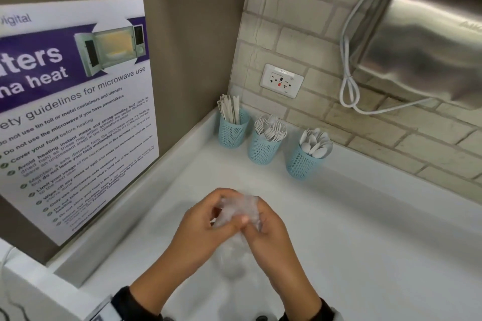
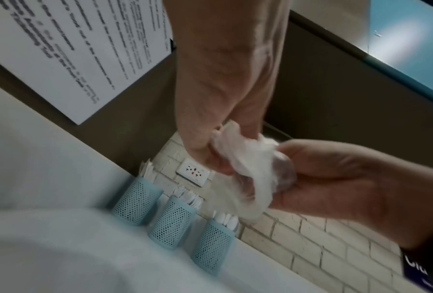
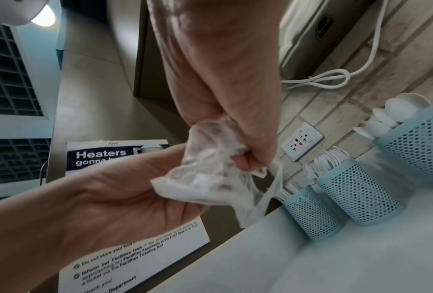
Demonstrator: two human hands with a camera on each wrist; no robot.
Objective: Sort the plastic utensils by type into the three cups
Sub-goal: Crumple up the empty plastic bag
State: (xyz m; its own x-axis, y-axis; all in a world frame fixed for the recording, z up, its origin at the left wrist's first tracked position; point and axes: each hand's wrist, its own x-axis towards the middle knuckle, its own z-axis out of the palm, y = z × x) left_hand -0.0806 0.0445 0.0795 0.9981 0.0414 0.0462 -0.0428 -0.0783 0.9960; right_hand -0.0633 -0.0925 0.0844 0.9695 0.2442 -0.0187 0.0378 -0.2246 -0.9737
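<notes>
Both hands crumple a clear plastic bag [image 1: 236,210] above the white counter [image 1: 365,242]. My left hand [image 1: 208,219] grips its left side and my right hand [image 1: 266,224] pinches its right side. The left wrist view shows the bag [image 2: 248,174] bunched between the left hand [image 2: 205,146] and the right hand [image 2: 335,178]. Three blue mesh cups stand at the back wall: the knife cup [image 1: 232,130], the fork cup [image 1: 264,147] and the spoon cup [image 1: 303,163], each filled with white utensils. No loose utensil shows on the counter.
A microwave safety poster [image 1: 75,112] leans on the left wall. A wall socket [image 1: 281,81] sits above the cups. A steel dispenser [image 1: 422,41] with a looped white cable [image 1: 349,91] hangs at the upper right.
</notes>
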